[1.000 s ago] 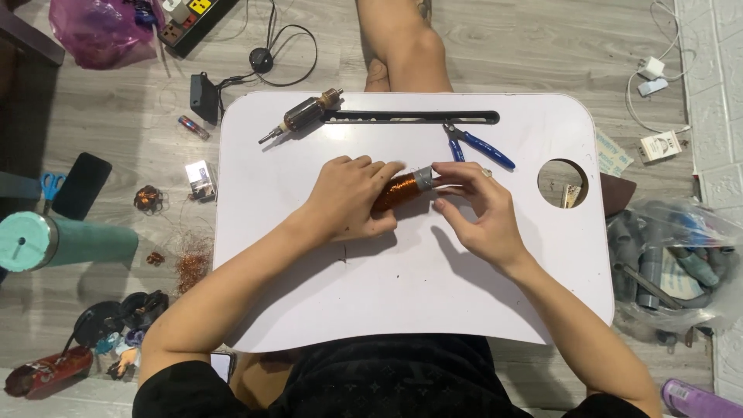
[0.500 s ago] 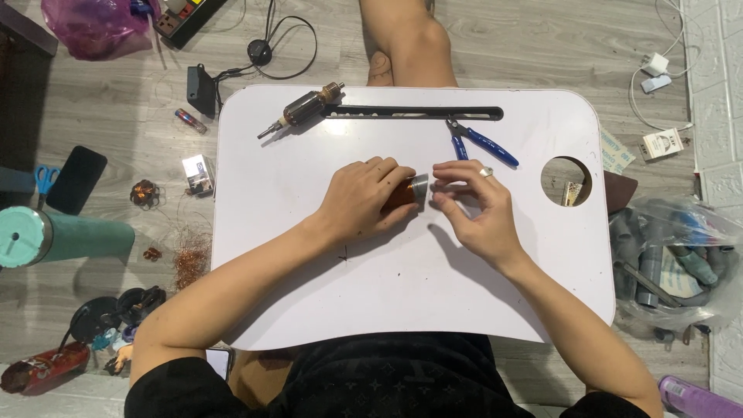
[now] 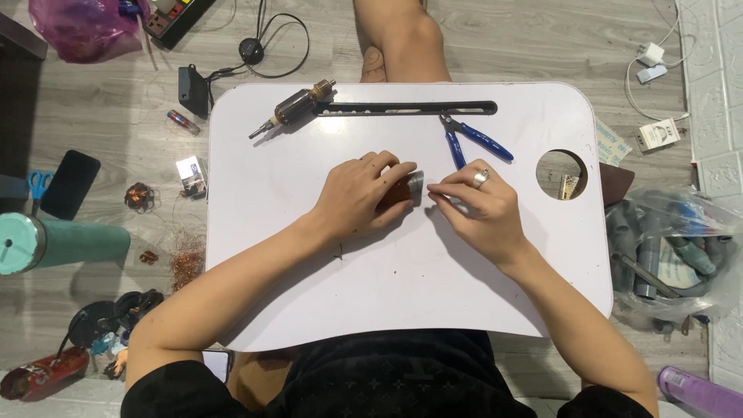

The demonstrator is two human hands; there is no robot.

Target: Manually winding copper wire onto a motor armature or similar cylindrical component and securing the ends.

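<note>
On the white lap tray [image 3: 387, 286], at the centre and a touch toward twelve o'clock, both hands meet over one small part. One tray, with one round hole [image 3: 560, 173] at its three o'clock edge and one long black slotted bar [image 3: 410, 108] along twelve o'clock.

Two hands are at work. The left hand [image 3: 357, 195] lies curled over a small motor core [image 3: 401, 190], brown with copper winding and a grey metal end; the fingers wrap it closed, pinning it to the tray. The right hand [image 3: 478, 203], wearing one ring, sits just at three o'clock of that core, its fingertips pinched nearly shut at the grey end. What they pinch is too small to tell; I cannot tell whether it is a wire.

Judging from this, the work looks like picking at the winding. It would go best with the left hand keeping the core from rolling, and the right pulling gently along the core's axis, not sideways, so thin copper does not snap.

One larger rotor [image 3: 294, 108] with a shaft lies at eleven o'clock, untouched. One pair of blue-handled cutters [image 3: 474, 139] lies at one o'clock, near the right hand.

Off the tray at nine o'clock: one teal flask [image 3: 62, 244], one phone [image 3: 70, 184], one pair of scissors [image 3: 37, 186], and scraps of copper wire [image 3: 186, 263] in several tufts.
</note>
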